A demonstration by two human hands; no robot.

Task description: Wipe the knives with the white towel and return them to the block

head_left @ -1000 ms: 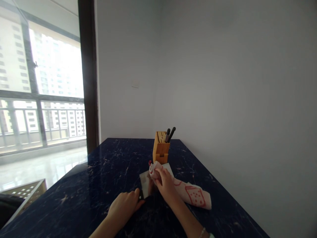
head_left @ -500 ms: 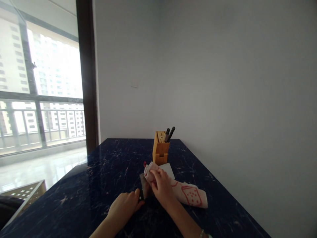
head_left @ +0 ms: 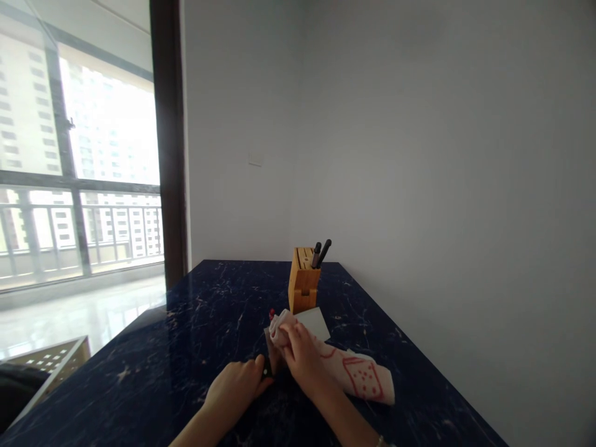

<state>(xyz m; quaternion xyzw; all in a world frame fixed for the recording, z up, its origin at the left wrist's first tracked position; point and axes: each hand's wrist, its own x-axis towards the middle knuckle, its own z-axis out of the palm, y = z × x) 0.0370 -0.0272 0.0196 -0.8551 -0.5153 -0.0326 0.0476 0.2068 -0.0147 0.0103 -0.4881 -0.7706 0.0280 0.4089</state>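
My left hand (head_left: pixel 236 386) is closed around the dark handle of a kitchen knife (head_left: pixel 269 343), held low over the table. The broad metal blade points away from me, and part of it is hidden by cloth. In my right hand (head_left: pixel 305 363) is a bunched end of a pale pink towel (head_left: pixel 365 377) with red drawings, pressed against the blade. The towel's other end trails over the table to the right. Beyond the hands stands a wooden knife block (head_left: pixel 300 288) with two black-handled tools (head_left: pixel 321 253) in its slots.
A flat white sheet or board (head_left: pixel 315 321) lies in front of the block, partly behind the towel. A small red item (head_left: pixel 272 313) shows by the blade tip. The dark blue marbled table (head_left: pixel 223 310) runs to the wall. A perforated box (head_left: pixel 60 366) is low at left.
The towel's trailing end has shifted slightly down and right. Both hands keep their holds with very little movement, and the camera view has turned slightly.
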